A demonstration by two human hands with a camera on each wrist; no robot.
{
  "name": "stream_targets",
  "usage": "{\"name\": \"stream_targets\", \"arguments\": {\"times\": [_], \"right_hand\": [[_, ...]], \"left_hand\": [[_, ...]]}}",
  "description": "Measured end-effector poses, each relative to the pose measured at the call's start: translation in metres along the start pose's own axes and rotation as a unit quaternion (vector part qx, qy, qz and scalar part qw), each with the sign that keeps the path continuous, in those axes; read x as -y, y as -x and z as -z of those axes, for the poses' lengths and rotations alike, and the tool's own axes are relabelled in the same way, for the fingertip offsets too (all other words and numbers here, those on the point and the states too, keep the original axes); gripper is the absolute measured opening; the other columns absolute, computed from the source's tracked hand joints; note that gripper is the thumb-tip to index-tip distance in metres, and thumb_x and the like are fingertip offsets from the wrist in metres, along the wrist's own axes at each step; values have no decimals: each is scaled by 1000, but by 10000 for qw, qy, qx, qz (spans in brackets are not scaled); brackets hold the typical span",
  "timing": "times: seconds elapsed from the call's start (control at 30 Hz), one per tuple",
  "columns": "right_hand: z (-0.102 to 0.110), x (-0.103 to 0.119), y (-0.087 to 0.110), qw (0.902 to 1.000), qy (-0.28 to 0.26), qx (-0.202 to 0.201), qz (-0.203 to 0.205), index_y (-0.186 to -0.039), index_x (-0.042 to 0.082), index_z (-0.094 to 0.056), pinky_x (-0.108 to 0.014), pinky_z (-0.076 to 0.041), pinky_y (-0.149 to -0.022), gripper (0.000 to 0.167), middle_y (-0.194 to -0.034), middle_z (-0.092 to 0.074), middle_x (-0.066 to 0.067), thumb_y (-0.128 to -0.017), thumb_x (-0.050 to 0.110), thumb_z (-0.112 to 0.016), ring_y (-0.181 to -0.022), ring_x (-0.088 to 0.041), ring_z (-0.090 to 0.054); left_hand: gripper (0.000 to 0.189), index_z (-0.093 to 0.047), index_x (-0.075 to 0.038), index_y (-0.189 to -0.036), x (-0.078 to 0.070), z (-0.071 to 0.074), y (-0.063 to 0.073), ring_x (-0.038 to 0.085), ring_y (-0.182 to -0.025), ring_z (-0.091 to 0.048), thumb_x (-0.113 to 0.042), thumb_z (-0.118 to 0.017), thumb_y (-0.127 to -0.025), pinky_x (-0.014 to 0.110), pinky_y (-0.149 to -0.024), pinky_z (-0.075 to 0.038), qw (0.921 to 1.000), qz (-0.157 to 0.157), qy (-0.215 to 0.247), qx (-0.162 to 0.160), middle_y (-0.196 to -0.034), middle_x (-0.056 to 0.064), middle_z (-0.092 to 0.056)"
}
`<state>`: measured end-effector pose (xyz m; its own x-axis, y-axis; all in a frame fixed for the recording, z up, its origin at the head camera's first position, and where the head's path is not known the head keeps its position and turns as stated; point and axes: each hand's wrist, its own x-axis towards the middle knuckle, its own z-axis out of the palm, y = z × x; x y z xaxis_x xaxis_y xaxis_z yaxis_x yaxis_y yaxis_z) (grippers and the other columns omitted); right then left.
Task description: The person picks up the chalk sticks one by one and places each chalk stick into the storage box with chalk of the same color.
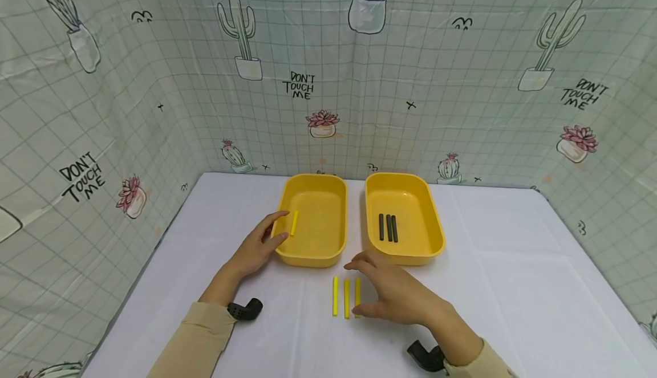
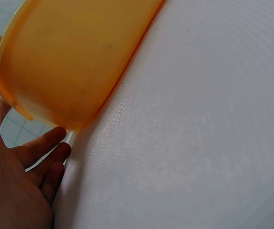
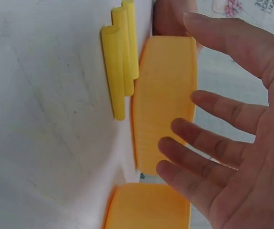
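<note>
My left hand [image 1: 254,251] is at the left rim of the left yellow tray [image 1: 315,261], thumb and index finger spread apart over the edge. In the left wrist view its other fingers [image 2: 53,143] lie loosely bent outside the tray's wall. One yellow stick [image 1: 294,223] lies inside that tray, just beyond the fingertips. My right hand [image 1: 402,293] hovers over the table with thumb and fingers spread, nothing between them. Under its fingertips lie three yellow sticks [image 1: 346,298] side by side, the rightmost partly overlapped by the thumb tip.
A second yellow tray [image 1: 438,244] stands to the right, with three black sticks [image 1: 388,228] in it. Both trays are on a white tablecloth [image 1: 503,287] near its back edge. Behind hangs a gridded curtain [image 1: 462,70] printed with cacti. Black wrist devices [image 1: 246,309] are on both forearms.
</note>
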<state>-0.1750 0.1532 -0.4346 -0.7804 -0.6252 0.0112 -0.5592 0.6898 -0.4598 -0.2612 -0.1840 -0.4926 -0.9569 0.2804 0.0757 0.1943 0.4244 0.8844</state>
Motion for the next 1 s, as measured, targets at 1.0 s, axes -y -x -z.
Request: {"name": "stream_targets", "arguments": {"times": [1.0], "right_hand": [[-15, -1, -3, 9952, 517, 505, -653, -135, 16, -62, -41, -55, -98, 72, -124, -55, 3, -76, 46, -91, -107, -13, -54]], "left_hand": [[53, -43, -26, -155, 0, 0, 1, 37, -159, -24, -35, -59, -106, 59, -129, -19, 9999, 55, -128, 4, -169, 9, -32]]}}
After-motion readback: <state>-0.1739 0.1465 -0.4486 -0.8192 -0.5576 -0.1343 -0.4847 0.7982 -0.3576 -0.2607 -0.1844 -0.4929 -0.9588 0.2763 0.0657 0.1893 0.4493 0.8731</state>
